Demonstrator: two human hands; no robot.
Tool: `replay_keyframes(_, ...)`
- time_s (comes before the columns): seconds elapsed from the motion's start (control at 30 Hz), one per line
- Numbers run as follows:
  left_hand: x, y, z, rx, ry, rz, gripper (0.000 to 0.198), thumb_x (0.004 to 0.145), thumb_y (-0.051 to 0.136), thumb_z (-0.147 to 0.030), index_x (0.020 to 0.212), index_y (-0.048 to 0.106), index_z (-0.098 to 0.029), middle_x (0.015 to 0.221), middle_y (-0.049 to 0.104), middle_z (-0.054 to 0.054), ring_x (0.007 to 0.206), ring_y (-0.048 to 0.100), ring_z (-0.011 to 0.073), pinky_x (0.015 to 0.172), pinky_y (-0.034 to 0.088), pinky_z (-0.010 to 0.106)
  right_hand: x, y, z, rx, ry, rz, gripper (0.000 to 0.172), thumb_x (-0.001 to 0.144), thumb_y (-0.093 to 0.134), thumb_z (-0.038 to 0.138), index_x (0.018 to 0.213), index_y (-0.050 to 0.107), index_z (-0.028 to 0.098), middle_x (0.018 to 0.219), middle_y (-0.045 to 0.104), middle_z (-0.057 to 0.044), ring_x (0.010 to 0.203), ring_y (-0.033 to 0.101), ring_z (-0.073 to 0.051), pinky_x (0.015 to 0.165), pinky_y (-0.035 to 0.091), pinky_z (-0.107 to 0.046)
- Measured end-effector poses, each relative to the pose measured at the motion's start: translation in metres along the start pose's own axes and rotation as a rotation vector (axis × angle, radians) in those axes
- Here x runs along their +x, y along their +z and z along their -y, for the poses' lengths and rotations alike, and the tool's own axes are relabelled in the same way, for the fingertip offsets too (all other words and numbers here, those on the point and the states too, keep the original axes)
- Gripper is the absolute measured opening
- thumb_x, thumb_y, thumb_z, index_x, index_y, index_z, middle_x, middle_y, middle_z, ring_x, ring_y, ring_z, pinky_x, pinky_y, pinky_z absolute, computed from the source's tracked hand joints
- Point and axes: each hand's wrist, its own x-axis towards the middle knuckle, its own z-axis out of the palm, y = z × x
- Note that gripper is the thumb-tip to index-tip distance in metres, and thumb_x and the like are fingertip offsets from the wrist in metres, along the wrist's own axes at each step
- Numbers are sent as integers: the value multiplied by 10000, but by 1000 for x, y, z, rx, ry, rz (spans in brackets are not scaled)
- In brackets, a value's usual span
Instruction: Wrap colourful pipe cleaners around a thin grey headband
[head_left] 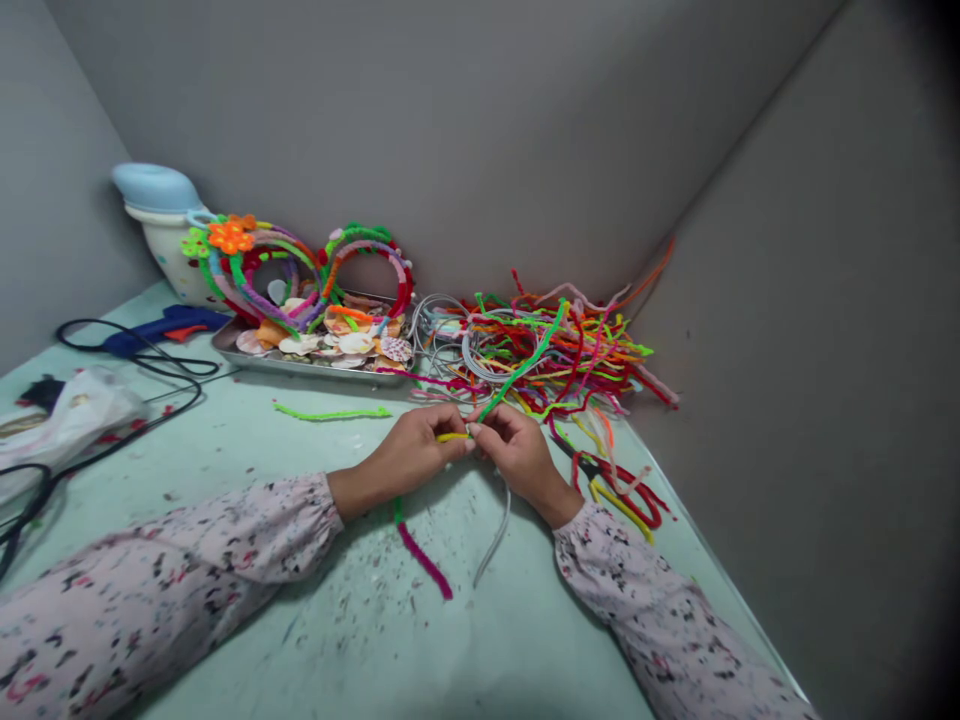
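My left hand (411, 452) and my right hand (517, 448) meet over the pale green table (315, 620), both pinched on a thin grey headband (495, 540). A yellow pipe cleaner (451, 436) shows between the fingertips. A bright green pipe cleaner (525, 362) rises from my right hand toward the far pile. A pink and green wrapped end of the headband (421, 556) trails toward me below my left hand. Another green pipe cleaner (330, 412) lies loose on the table beyond my left hand.
A heap of coloured pipe cleaners (570, 350) fills the back right corner, with bare headbands (450, 345) beside it. A metal tray (247, 358) of shells holds decorated headbands (300, 270). A blue glue gun (161, 328), black cables, a plastic bag (71, 415) and red-handled scissors (622, 490) lie around.
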Motion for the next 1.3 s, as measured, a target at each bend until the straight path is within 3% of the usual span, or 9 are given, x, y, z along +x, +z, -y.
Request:
replay_keyframes(0.57,0,-3,-3,9,35,87,138,817,511,-278,808,568,-153,756,548,-5,723,476,131,662,375,251,1,-3,-3,-25,-17,-3,105,809,585,262,856,621,175,642,558,26,529,475,-98,494,386,-214)
replay_keyframes(1.0,5,0,0,-233,-194,111,94,748,554,-230,700,505,-167,546,462,-56,462,359,71,469,245,217,-3,-2,-2,-219,-183,-58,98,824,572,226,841,652,172,672,607,1,588,526,-121,564,417,-239)
replay_keyframes(1.3,5,-2,3,-252,-140,167,79,764,537,-234,737,508,-165,568,430,-60,509,362,78,500,260,223,-3,-3,-1,-174,-138,-41,127,840,557,246,878,656,176,684,610,1,584,526,-119,551,418,-231)
